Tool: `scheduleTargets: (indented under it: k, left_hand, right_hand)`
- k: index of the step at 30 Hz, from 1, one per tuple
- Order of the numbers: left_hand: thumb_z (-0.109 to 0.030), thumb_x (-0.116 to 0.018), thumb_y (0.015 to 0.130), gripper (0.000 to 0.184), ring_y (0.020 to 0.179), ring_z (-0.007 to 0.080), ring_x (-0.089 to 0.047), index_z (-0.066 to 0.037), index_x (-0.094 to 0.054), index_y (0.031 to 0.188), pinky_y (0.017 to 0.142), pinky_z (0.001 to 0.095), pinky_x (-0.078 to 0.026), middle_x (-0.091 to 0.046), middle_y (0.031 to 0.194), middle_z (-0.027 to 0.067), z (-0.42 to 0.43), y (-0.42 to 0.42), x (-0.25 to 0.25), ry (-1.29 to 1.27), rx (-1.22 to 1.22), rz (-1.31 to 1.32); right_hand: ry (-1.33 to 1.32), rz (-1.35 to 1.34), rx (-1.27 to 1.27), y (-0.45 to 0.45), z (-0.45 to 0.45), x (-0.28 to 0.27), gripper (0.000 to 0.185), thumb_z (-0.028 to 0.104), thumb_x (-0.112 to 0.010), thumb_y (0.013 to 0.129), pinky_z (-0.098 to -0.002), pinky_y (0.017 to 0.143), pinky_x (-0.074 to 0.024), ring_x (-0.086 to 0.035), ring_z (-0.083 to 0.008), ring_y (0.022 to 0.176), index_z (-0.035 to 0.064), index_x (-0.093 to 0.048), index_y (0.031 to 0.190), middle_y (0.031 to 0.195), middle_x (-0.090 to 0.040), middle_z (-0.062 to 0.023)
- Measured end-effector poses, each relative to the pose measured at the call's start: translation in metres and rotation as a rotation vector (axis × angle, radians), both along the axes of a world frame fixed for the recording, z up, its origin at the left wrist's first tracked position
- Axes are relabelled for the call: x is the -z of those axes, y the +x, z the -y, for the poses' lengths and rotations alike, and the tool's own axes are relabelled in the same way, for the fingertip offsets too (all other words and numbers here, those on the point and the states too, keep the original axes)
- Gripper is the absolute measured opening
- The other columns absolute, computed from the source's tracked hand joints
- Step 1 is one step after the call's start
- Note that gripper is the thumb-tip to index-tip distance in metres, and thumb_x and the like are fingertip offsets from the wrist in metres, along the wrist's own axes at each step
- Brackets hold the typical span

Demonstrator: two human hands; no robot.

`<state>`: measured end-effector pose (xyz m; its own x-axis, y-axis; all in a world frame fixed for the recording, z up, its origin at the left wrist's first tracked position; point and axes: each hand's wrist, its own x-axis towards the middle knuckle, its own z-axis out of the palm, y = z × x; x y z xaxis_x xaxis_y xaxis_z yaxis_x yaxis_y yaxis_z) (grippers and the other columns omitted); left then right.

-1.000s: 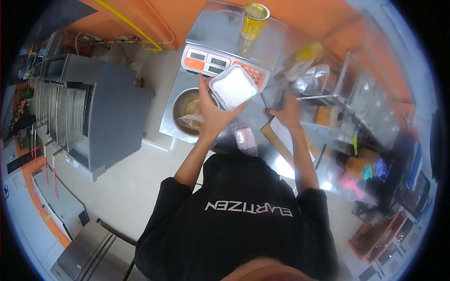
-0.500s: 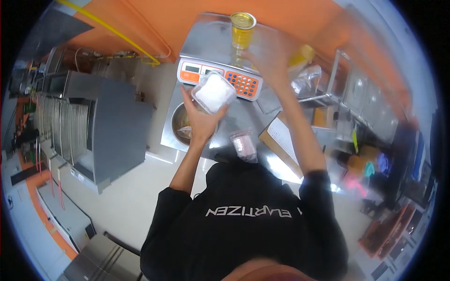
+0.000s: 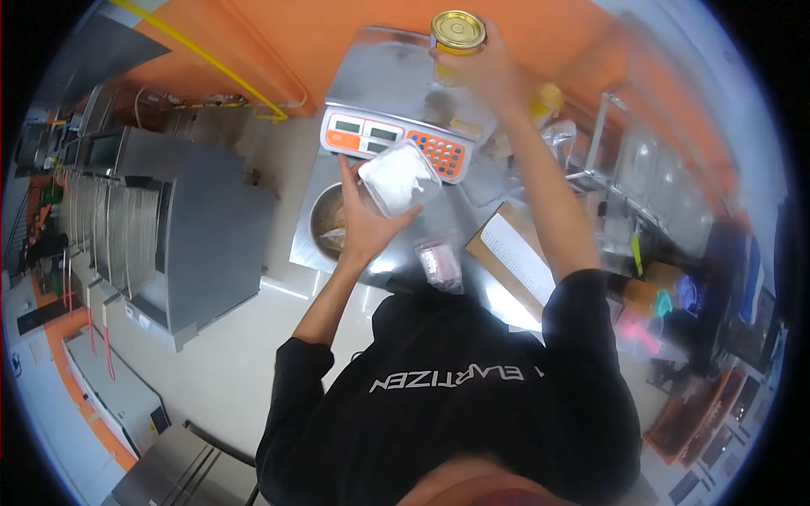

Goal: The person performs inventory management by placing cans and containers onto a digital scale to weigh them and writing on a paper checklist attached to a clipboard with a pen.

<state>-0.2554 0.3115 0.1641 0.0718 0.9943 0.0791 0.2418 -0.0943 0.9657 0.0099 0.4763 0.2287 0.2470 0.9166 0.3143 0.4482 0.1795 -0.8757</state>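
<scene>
My left hand [image 3: 369,223] holds a clear plastic tub [image 3: 401,179] of white contents, fingers along one side and thumb at the other, in front of the scale [image 3: 396,139]. My right hand [image 3: 489,72] reaches over the scale's metal platform and is closed around a yellow can [image 3: 458,38] with a gold lid. Motion blurs this hand a little. Below the tub stands a steel bowl [image 3: 325,221] with something brownish and a small packet in it. A clear bag [image 3: 440,261] with pinkish contents lies near the table's front edge.
A clipboard or board with a written sheet [image 3: 510,253] lies to the right. Further right are a wire rack [image 3: 601,139], a yellow object [image 3: 548,97] and crumpled clear wrapping [image 3: 557,135]. An orange wall [image 3: 295,42] rises behind the scale, and a grey cabinet [image 3: 219,228] stands left.
My right hand has moved up and taken hold of the yellow can, which now sits slightly further right. The tub in my left hand has shifted a little right and down.
</scene>
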Motion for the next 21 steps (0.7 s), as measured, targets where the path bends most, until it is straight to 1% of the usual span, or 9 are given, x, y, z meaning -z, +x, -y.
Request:
scheduleTargets:
  k: [2,6,8,12,13,16,17,20,21]
  left_hand:
    - [-0.017,-0.097,0.064,0.142,0.138,0.0328,-0.048,0.01,0.003,0.162,0.117,0.0414,-0.04,-0.042,0.149,0.0236,-0.01,0.006,-0.001,0.057,0.07,0.01]
    - [-0.025,-0.099,0.061,0.145,0.141,0.0355,-0.045,0.012,0.0,0.161,0.12,0.0443,-0.036,-0.041,0.15,0.0282,-0.08,0.029,-0.022,0.063,-0.011,0.153]
    - [-0.027,-0.099,0.062,0.142,0.142,0.0396,-0.042,0.011,-0.004,0.16,0.12,0.0468,-0.034,-0.04,0.149,0.031,-0.144,0.041,0.016,0.17,0.014,0.034]
    - [-0.032,-0.098,0.063,0.136,0.142,0.0477,-0.036,0.009,-0.011,0.159,0.12,0.0514,-0.033,-0.038,0.145,0.0348,-0.21,0.085,0.018,0.268,-0.022,-0.311]
    - [-0.036,-0.099,0.062,0.136,0.139,0.0507,-0.036,0.005,-0.013,0.159,0.117,0.0521,-0.035,-0.036,0.145,0.0342,-0.217,0.089,0.021,0.247,-0.013,-0.321]
    - [-0.04,-0.1,0.06,0.141,0.141,0.0503,-0.033,0.002,-0.011,0.161,0.118,0.0548,-0.032,-0.032,0.15,0.0344,-0.217,0.092,0.025,0.241,0.032,-0.333]
    - [-0.042,-0.099,0.064,0.138,0.145,0.0498,-0.029,-0.001,-0.011,0.162,0.119,0.0581,-0.029,-0.026,0.155,0.0351,-0.215,0.091,0.025,0.273,0.051,-0.389]
    - [-0.041,-0.094,0.072,0.126,0.149,0.0493,-0.023,-0.001,-0.016,0.162,0.12,0.0609,-0.025,-0.022,0.159,0.0344,-0.209,0.09,-0.013,0.47,0.072,-0.333]
    - [-0.037,-0.089,0.079,0.104,0.148,0.0449,-0.03,-0.003,-0.031,0.159,0.12,0.0567,-0.029,-0.033,0.159,0.0271,-0.198,0.093,-0.039,0.554,0.12,-0.278]
  right_hand:
    - [0.0,-0.017,0.015,0.015,0.001,-0.009,0.081,0.028,-0.097,0.071,-0.0371,0.095,-0.0582,-0.071,-0.0222,0.112,0.0024,-0.056,0.136,0.121,-0.072,-0.0109]
    - [0.069,0.162,0.0,0.029,0.018,-0.019,0.076,0.029,-0.096,0.071,-0.0365,0.095,-0.0585,-0.07,-0.021,0.11,0.0022,-0.06,0.132,0.119,-0.072,-0.0103]
    - [0.005,0.118,0.009,0.032,0.022,-0.032,0.071,0.027,-0.096,0.072,-0.0367,0.094,-0.0587,-0.07,-0.0205,0.109,0.0025,-0.062,0.13,0.117,-0.072,-0.0099]
    - [0.013,0.076,-0.041,0.052,0.021,-0.019,0.074,0.028,-0.097,0.068,-0.039,0.096,-0.0568,-0.07,-0.0231,0.11,0.0017,-0.062,0.128,0.117,-0.072,-0.0121]
    - [0.01,0.053,-0.038,0.053,0.024,-0.02,0.074,0.027,-0.097,0.068,-0.0388,0.097,-0.0566,-0.07,-0.0225,0.11,0.0018,-0.061,0.128,0.117,-0.072,-0.0115]
    - [-0.054,0.011,-0.095,0.063,0.03,-0.024,0.074,0.025,-0.096,0.069,-0.0385,0.097,-0.0563,-0.069,-0.0218,0.111,0.0023,-0.061,0.129,0.118,-0.071,-0.011]
    - [-0.085,0.005,-0.121,0.067,0.033,-0.027,0.073,0.024,-0.096,0.069,-0.0385,0.097,-0.0562,-0.069,-0.0217,0.111,0.0026,-0.061,0.13,0.119,-0.071,-0.0111]
    - [-0.074,0.03,-0.126,0.058,0.049,-0.049,0.065,0.026,-0.092,0.073,-0.0402,0.099,-0.0547,-0.068,-0.0214,0.113,0.0033,-0.064,0.126,0.121,-0.071,-0.0102]
    - [-0.031,0.068,-0.124,0.06,0.043,-0.04,0.069,0.027,-0.093,0.071,-0.0409,0.1,-0.0542,-0.067,-0.0239,0.115,0.0045,-0.063,0.129,0.123,-0.07,-0.0113]
